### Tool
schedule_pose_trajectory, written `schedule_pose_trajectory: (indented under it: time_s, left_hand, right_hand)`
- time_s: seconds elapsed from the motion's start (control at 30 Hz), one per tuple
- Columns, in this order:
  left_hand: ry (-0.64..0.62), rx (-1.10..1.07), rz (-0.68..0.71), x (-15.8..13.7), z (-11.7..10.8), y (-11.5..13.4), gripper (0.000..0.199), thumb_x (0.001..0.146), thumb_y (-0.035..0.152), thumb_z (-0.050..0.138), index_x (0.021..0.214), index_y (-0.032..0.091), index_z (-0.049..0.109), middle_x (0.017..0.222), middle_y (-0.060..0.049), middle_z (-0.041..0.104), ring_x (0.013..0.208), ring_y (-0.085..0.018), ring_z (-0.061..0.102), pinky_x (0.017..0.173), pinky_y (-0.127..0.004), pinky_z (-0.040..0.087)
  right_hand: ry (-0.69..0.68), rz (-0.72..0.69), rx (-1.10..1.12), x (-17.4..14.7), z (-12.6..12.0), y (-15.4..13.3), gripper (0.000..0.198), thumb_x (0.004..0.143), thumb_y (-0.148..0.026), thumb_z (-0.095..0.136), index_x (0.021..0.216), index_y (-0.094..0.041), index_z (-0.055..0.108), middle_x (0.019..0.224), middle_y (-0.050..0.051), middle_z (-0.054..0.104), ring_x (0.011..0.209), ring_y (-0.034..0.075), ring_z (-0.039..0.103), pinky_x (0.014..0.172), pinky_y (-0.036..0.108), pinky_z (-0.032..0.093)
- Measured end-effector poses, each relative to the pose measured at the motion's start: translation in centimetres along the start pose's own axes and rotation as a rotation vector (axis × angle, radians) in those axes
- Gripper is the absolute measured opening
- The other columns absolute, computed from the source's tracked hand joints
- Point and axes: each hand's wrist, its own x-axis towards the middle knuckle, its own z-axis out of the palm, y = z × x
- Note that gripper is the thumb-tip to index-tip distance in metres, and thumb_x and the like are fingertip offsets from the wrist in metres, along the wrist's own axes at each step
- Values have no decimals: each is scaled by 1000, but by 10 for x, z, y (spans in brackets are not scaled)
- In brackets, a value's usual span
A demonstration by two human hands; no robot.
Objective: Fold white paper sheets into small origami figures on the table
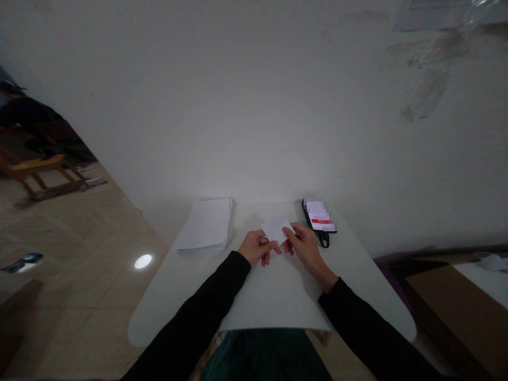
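Note:
A small white piece of paper (274,228) is held up just above the white table, between both of my hands. My left hand (257,246) pinches its lower left part, thumb on top and the other fingers curled beneath. At its right side my right hand (304,244) is closed on it too, the thumb lying across the face of the paper. Whether the paper is folded cannot be made out clearly. To the left of my hands lies a stack of white paper sheets (207,224).
The white table (273,304) stands against a pale wall (246,116). A phone (319,216) with a black strap lies at its back right. Cardboard boxes (456,301) are at the right. Leftward on the floor are a wooden chair (37,165) and a seated person (29,114).

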Motion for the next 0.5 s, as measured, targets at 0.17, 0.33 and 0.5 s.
schedule_pose_trajectory:
  time_s: [0.17, 0.33, 0.5]
  left_hand:
    - [247, 120, 181, 5, -6, 3, 40, 67, 44, 76, 87, 11, 65, 77, -6, 71, 67, -14, 65, 60, -23, 51]
    - [334, 129, 123, 1, -4, 8, 36, 68, 45, 74, 78, 12, 64, 55, 2, 61, 43, -9, 54, 40, -19, 41]
    - [418, 150, 118, -5, 4, 10, 34, 77, 49, 64, 84, 17, 56, 45, 7, 52, 31, -8, 45, 28, -17, 33]
  right_hand:
    - [-218, 65, -49, 2, -6, -1, 35, 81, -49, 62, 84, -15, 64, 50, -5, 55, 35, 7, 47, 32, 17, 32]
    - [-273, 87, -46, -1, 1, 3, 33, 79, -47, 65, 82, -14, 64, 47, -4, 56, 34, 6, 44, 32, 17, 32]
    - [-282, 150, 201, -9, 15, 1, 43, 74, -50, 69, 96, -13, 62, 69, 3, 67, 50, 13, 60, 38, 21, 47]
